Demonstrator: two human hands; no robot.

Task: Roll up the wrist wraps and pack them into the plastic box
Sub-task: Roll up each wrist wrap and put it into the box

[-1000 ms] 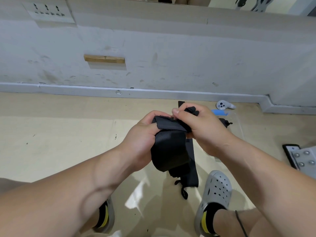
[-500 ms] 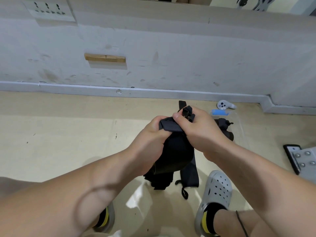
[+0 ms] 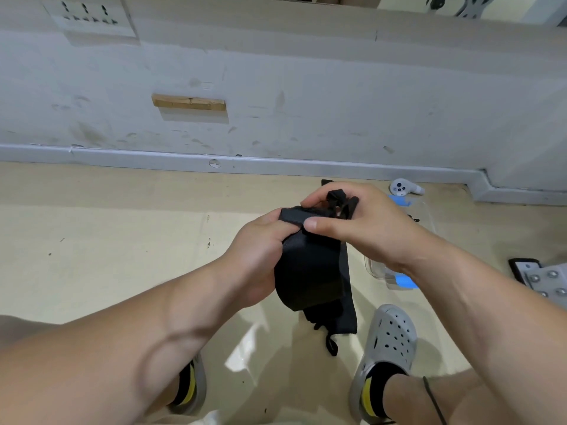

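Note:
A black wrist wrap point(image 3: 310, 271) hangs in a loose loop between both hands at mid-frame, above the floor. My left hand point(image 3: 260, 250) grips its left side, thumb on the upper edge. My right hand point(image 3: 356, 222) pinches the upper end, with a small black loop sticking out between the fingers. A second black wrap point(image 3: 345, 320) lies flat on the floor beneath, its thumb loop toward my shoe. The clear plastic box point(image 3: 395, 274) with blue clips sits on the floor to the right, mostly hidden by my right forearm.
A white controller point(image 3: 403, 188) lies by the skirting board. A black-edged metal plate point(image 3: 543, 277) sits at the right edge. My grey clogs point(image 3: 389, 342) stand on the beige floor, which runs wide to the left. A wall closes off the far side.
The hanging tail of the wrap has been drawn up, so the loop is shorter and tighter. My right hand's thumb has shifted down over the top edge; both hands stayed in place.

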